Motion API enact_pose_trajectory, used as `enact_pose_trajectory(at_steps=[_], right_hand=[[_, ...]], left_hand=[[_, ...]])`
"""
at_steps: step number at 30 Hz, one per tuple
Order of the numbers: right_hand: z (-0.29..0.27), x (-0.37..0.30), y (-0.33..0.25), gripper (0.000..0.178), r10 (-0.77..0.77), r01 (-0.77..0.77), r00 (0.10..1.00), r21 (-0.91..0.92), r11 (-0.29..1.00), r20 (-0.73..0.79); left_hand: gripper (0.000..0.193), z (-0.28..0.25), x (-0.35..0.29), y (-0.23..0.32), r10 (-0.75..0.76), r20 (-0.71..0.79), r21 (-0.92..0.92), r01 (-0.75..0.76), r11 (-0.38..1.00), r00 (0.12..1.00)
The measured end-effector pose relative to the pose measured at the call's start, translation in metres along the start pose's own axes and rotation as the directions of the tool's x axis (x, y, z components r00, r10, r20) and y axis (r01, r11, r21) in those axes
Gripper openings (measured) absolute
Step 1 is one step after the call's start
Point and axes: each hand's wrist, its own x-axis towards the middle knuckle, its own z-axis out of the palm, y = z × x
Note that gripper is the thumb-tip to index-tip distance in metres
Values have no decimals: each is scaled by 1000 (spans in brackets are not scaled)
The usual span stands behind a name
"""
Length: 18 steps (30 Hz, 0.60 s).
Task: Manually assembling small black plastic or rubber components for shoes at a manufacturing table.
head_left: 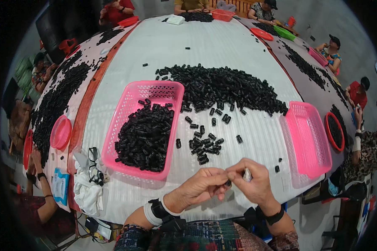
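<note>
My left hand (205, 184) and my right hand (255, 182) meet over the table's near edge. Their fingertips pinch a small black part (228, 183), mostly hidden by the fingers. A whitish, shiny object (247, 175) sticks out of my right hand; its kind is unclear. Just beyond my hands lies a loose cluster of short black plastic pieces (205, 144). Behind it spreads a long heap of the same pieces (230, 88). Left of my hands, a pink perforated basket (106, 152) holds many more of them.
At the right stands a second pink basket (308, 138) with nothing visible inside. A white cloth (88, 190) with black-framed glasses (94, 165) and a blue packet (60, 187) lie at the left. Several people sit round the table beside black heaps and coloured baskets.
</note>
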Motion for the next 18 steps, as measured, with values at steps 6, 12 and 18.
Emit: enact_pose_trajectory(at_steps=[6,12,18], right_hand=[[-26,22,13,12,-139,80,972,-290,954,-189],[-43,35,50,18,-5,-62,990,-458,887,-143],[-36,55,69,24,174,-142,984,-712,688,-29]], left_hand=[[20,6,-7,23,267,-169,-14,-274,962,949],[20,5,-26,53,452,-331,-100,-508,856,828],[19,-15,-51,79,526,-385,-252,-635,730,758]])
